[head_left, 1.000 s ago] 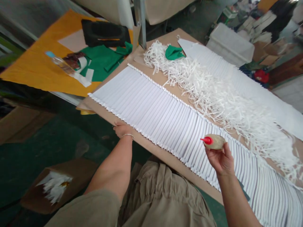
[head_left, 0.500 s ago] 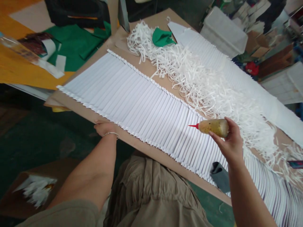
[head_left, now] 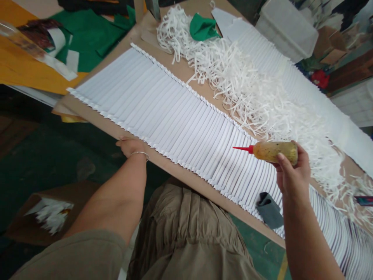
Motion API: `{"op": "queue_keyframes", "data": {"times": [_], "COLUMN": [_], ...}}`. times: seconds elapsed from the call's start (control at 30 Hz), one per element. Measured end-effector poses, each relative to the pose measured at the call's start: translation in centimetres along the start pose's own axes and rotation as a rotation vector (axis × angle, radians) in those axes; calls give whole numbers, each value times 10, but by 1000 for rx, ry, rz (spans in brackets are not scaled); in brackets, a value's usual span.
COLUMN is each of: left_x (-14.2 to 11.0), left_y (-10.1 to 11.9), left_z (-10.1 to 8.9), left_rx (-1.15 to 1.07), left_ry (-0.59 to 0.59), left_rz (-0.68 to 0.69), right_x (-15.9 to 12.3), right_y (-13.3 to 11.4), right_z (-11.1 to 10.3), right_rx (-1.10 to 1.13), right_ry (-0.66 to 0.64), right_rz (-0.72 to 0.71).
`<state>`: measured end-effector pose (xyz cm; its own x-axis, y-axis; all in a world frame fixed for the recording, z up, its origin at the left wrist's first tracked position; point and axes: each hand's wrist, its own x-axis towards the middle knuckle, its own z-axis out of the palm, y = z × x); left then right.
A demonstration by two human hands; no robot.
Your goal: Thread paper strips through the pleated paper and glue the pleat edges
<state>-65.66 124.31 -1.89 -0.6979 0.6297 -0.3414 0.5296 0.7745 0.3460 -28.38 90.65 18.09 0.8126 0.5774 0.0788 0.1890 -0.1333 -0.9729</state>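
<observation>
My right hand [head_left: 294, 171] is wrapped round a squeeze bottle [head_left: 275, 152] of yellowish glue-like liquid. The bottle lies nearly level, its thin red nozzle pointing left above a long row of overlapping white strips [head_left: 163, 105]. These strips lie side by side, their folded ends forming two edges. At the near edge of the brown tabletop [head_left: 180, 168], my left hand [head_left: 131, 147] touches the border; its fingers are mostly hidden. Close to my right forearm, a folded dark grey piece [head_left: 269, 210] rests on the strips.
Behind the row lies a tangled heap of narrow white ribbons [head_left: 233, 77] with a green scrap [head_left: 203, 27] on it. Another white strip row [head_left: 279, 64] runs along the far side. A translucent bin [head_left: 287, 29] stands beyond. Below left is a cardboard box [head_left: 26, 229].
My right hand has shifted right with the bottle, and the nozzle now points almost straight left. The view has tipped slightly, so the table sits higher. My left hand stays at the edge.
</observation>
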Motion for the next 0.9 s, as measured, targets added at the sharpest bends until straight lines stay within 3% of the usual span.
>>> {"op": "queue_keyframes", "data": {"times": [0.17, 0.27, 0.47, 0.7, 0.9], "left_x": [-26, -28, -11, 0, 0], "left_y": [-7, -10, -18, -20, -17], "left_z": [8, 14, 27, 38, 39], "left_rx": [-15, -20, -38, -49, -6], "left_ry": [0, 60, 83, 154, 228], "left_rz": [-127, -114, -52, -54, -92], "right_x": [20, 39, 75, 95, 127], "right_y": [13, 23, 42, 65, 93], "right_z": [3, 4, 9, 26, 44], "right_rx": [246, 296, 366, 570, 374], "right_ry": [-78, -136, -162, -136, -123], "right_rz": [220, 277, 322, 398, 293]}}
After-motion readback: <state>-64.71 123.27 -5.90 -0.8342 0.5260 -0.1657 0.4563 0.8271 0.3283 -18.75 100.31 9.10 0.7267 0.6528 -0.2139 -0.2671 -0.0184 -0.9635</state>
